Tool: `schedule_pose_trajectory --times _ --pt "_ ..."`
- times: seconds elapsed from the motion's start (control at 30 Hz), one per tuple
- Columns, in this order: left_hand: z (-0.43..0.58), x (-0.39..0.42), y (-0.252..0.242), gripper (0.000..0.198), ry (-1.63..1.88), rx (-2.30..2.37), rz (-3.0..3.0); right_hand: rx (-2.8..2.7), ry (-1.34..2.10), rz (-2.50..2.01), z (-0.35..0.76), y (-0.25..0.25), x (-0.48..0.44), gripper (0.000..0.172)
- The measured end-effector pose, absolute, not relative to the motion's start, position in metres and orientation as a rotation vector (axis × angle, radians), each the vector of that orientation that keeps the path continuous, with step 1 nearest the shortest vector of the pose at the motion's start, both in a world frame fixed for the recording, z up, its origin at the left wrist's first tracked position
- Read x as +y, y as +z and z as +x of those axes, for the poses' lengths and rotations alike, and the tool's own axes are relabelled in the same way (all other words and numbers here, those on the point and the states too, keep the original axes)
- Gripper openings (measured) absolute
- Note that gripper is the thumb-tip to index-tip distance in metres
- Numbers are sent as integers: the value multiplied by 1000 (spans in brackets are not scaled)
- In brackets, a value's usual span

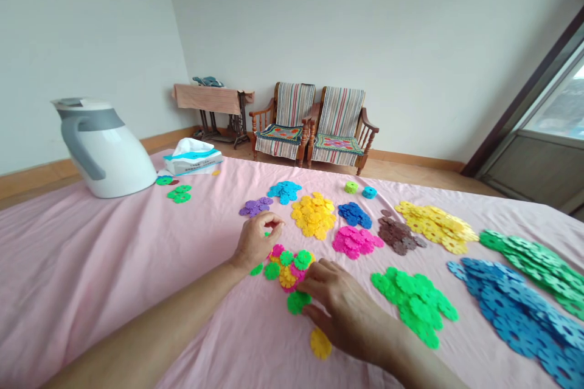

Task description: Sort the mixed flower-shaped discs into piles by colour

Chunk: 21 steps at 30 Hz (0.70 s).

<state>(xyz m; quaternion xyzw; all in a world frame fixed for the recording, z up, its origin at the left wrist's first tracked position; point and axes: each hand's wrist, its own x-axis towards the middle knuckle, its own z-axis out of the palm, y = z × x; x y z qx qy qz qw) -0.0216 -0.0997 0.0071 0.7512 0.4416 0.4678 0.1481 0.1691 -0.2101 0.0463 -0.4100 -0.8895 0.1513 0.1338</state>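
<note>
My left hand is closed in a pinch on a small green snowflake disc, just left of a mixed heap of green, yellow and pink discs. My right hand rests on the pink cloth with curled fingers touching that heap and a green disc. A single yellow disc lies just below this hand.
Sorted piles lie beyond: purple, cyan, yellow, blue, pink, brown, green, large yellow, blue and green. A white kettle and tissue pack stand far left.
</note>
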Motion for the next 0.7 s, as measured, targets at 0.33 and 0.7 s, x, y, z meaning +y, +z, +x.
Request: schedule_pose_trajectory --times 0.33,0.7 --pt "-23 -97 7 12 1343 1271 2161 -2217 345 -1329 200 57 -195 21" --pt "-24 -95 4 12 1318 1253 2164 -2265 328 -1933 289 66 -183 21"
